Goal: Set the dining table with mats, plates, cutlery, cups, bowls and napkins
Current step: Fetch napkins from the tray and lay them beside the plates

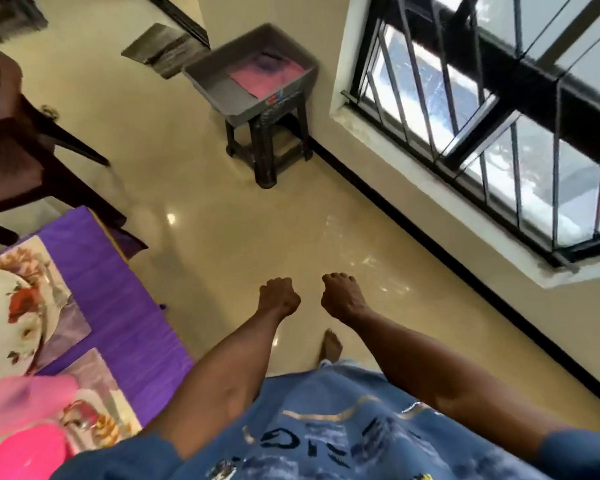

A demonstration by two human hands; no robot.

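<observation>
My left hand [279,296] and my right hand [342,295] are held out side by side over the floor, both curled into fists with nothing in them. At the left edge, the dining table carries a purple cloth [118,306]. On it lie floral mats [25,261], a white flowered plate [4,317], a pink bowl [25,455] and a pink napkin [25,400]. Ahead of me, a grey tub [302,69] sits on a dark stool [267,147], and a pink cloth [267,74] lies folded inside it.
A dark wooden chair [18,147] stands at the far left by the table. A barred window [499,126] fills the wall on the right. Shiny beige floor [222,220] stretches between me and the stool. My bare foot [331,346] shows below my hands.
</observation>
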